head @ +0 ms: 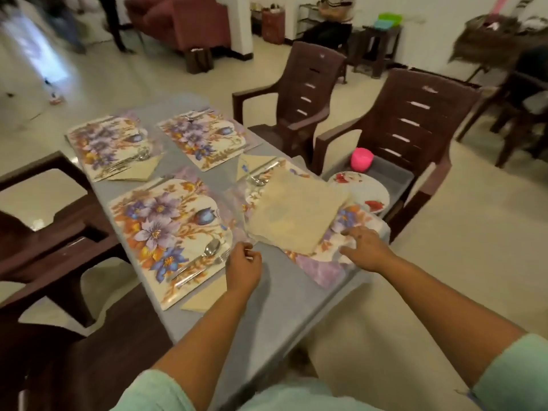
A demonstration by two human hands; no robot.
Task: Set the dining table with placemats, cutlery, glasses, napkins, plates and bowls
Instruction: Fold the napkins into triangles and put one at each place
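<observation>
Reaching forward over the near end of the tabletop, both bare forearms come out of pale green sleeves. The left hand hangs just above the grey cloth with its fingers loosely curled; the thumb and forefinger are close together, but whether they pinch anything cannot be told. The right hand has its fingers spread and fairly straight, resting on the near right placemat at the edge of a beige napkin that lies unfolded and flat across that placemat. It holds nothing.

Four floral placemats are laid in two rows. The near left placemat carries a spoon and a fork side by side at its near edge, with a folded napkin tucked just under that edge. The far left placemat and the far right placemat each have cutlery and a folded napkin beside them. More cutlery lies at the far edge of the near right placemat, partly under the open napkin.

On the seat of the nearer brown chair sits a stack of flowered plates, with a pink bowl just behind them.
</observation>
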